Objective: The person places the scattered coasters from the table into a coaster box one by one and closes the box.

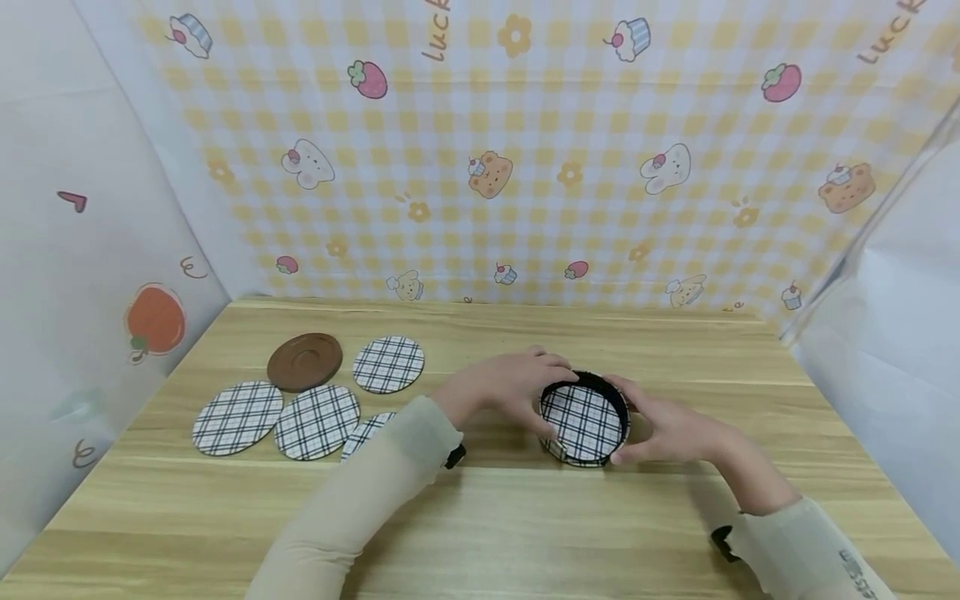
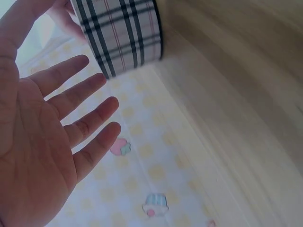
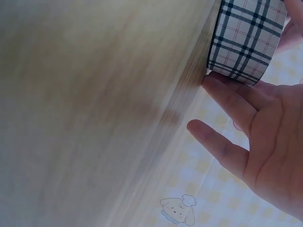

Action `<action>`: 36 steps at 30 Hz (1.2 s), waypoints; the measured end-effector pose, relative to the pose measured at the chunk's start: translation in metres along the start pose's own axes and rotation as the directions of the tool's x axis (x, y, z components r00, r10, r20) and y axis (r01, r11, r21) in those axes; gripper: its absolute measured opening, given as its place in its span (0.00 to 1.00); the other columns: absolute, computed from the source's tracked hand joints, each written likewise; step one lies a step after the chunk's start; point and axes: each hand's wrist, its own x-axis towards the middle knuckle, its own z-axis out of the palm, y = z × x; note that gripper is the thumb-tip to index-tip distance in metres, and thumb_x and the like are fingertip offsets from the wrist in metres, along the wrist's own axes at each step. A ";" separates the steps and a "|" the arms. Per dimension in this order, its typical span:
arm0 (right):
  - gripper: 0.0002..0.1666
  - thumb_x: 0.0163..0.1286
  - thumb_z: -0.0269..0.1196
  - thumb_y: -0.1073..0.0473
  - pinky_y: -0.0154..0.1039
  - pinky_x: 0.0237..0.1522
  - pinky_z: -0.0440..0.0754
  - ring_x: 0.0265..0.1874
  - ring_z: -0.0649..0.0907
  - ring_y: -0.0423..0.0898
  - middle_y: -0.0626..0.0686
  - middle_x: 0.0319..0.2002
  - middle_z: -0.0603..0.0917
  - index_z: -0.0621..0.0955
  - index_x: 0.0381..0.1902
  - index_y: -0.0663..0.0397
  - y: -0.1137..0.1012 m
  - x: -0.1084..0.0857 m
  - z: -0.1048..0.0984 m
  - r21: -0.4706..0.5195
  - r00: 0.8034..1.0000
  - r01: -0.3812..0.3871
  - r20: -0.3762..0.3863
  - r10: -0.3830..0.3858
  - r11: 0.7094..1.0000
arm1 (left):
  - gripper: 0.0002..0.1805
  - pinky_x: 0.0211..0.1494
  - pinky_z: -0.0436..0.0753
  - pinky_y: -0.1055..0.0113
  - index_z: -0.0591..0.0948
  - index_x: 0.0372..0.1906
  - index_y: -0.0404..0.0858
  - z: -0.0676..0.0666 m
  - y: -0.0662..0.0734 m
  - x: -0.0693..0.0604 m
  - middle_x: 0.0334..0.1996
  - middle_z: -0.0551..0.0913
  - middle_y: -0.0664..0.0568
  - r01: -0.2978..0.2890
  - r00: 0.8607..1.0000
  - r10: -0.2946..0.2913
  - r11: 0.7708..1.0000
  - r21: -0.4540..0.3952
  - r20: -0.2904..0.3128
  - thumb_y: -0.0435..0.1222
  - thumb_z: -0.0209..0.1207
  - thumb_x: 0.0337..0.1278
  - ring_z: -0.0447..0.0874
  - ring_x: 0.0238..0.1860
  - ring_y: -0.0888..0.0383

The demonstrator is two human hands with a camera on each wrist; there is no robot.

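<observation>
A round plaid coaster holder [image 1: 622,417] with a black inner wall stands on the wooden table, right of centre. Inside it is a plaid round surface; whether that is a coaster or the base I cannot tell. My left hand [image 1: 517,392] is at its left side, fingertips by the far rim and thumb by the near side. In the left wrist view, the left fingers [image 2: 92,111] are spread and fairly straight beside the holder's plaid wall [image 2: 120,35]. My right hand [image 1: 671,429] holds the right side between thumb and fingers; its little finger [image 3: 215,142] stays apart in the right wrist view.
Left on the table lie plaid round coasters, among them one at the far left [image 1: 236,418], one beside it [image 1: 317,422] and one behind [image 1: 388,364]. My left sleeve partly covers another coaster [image 1: 365,433]. A brown round coaster [image 1: 304,362] touches its neighbours. Patterned cloth [image 1: 480,233] hangs behind.
</observation>
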 end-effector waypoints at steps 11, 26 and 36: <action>0.66 0.57 0.73 0.41 0.70 0.63 0.68 0.67 0.69 0.70 0.69 0.69 0.69 0.48 0.78 0.62 0.000 -0.002 0.000 0.018 1.000 -0.006 -0.009 0.006 1.000 | 0.45 0.76 0.65 0.53 0.65 0.74 0.41 -0.004 -0.031 -0.045 0.74 0.66 0.48 0.059 0.997 -0.061 0.997 -0.046 -0.051 0.57 0.65 0.55 0.61 0.75 0.48; 0.66 0.57 0.73 0.40 0.70 0.63 0.68 0.68 0.69 0.69 0.69 0.69 0.69 0.48 0.78 0.61 0.001 0.000 0.001 -0.003 1.000 -0.014 -0.007 0.014 1.000 | 0.39 0.74 0.68 0.49 0.69 0.72 0.41 -0.007 -0.044 -0.119 0.71 0.70 0.48 0.233 0.965 -0.237 0.971 -0.052 -0.115 0.52 0.64 0.60 0.63 0.74 0.46; 0.66 0.56 0.73 0.41 0.72 0.63 0.67 0.67 0.69 0.70 0.70 0.68 0.69 0.49 0.77 0.62 -0.001 -0.002 0.001 0.000 1.000 -0.023 -0.013 0.023 1.000 | 0.33 0.69 0.73 0.49 0.73 0.68 0.37 0.002 -0.056 -0.168 0.67 0.74 0.45 0.249 0.958 -0.250 0.968 -0.027 -0.144 0.48 0.63 0.61 0.68 0.70 0.44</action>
